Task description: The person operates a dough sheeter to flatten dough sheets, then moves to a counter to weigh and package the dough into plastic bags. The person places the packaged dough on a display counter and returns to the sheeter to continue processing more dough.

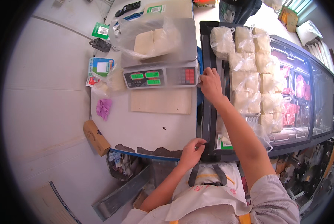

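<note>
An electronic scale with lit green displays stands on the white counter. On its metal pan, a clear plastic bag holds pale blocks that look like tofu. My right hand is at the right edge of the scale, fingers bent together; whether they grip something there cannot be told. My left hand rests near the counter's front right corner, thumb and fingers curled towards each other, with nothing visible between them. Right of my right hand, many bagged pale blocks are stacked on a glass-topped display case.
The display case holds red meat. A wooden board lies before the scale. At left are a purple cloth, a cardboard box, a bagged pale item and cards with printed codes. A handset lies at the back.
</note>
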`<action>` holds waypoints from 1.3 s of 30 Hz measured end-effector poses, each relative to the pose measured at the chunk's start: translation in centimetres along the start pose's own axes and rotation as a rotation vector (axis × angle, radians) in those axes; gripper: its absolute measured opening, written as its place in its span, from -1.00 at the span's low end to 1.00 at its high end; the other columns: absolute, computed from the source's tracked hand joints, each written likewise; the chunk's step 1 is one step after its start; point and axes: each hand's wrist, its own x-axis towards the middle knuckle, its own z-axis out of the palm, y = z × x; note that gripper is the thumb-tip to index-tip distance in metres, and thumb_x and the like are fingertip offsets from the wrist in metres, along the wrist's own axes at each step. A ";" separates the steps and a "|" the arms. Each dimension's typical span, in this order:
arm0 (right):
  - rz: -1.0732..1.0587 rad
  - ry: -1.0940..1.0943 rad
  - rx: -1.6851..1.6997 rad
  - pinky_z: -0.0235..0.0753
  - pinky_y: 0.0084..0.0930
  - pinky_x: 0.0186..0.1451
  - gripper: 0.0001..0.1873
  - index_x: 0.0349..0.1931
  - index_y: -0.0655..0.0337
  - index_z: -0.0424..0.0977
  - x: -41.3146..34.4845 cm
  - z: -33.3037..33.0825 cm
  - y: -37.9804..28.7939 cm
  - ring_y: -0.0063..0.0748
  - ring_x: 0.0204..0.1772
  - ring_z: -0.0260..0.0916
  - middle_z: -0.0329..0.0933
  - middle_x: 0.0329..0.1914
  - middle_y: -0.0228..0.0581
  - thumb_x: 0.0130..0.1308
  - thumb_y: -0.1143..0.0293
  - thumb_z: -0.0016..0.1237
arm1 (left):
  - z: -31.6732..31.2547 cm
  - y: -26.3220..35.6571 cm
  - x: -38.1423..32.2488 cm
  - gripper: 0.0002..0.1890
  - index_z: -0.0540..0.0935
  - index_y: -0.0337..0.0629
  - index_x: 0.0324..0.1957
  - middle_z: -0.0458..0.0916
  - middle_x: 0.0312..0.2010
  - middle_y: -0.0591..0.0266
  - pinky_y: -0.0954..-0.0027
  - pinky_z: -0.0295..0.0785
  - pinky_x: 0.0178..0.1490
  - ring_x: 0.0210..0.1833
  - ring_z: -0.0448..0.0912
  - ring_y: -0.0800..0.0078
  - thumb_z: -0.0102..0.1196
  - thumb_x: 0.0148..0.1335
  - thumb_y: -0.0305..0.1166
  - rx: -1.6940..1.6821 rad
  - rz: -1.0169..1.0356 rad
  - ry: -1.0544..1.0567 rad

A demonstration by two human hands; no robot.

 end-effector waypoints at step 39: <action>0.563 0.137 1.298 0.53 -0.55 -0.10 -0.85 -0.06 0.35 0.56 -26.7 -18.2 3.6 -0.62 -0.25 0.50 0.58 -0.30 -0.42 0.60 0.43 0.03 | 15.1 7.4 5.3 -0.72 0.55 -0.27 0.20 0.59 -0.35 0.30 0.59 0.32 -0.21 -0.33 0.41 0.66 0.00 0.67 -0.29 -0.459 0.258 -0.395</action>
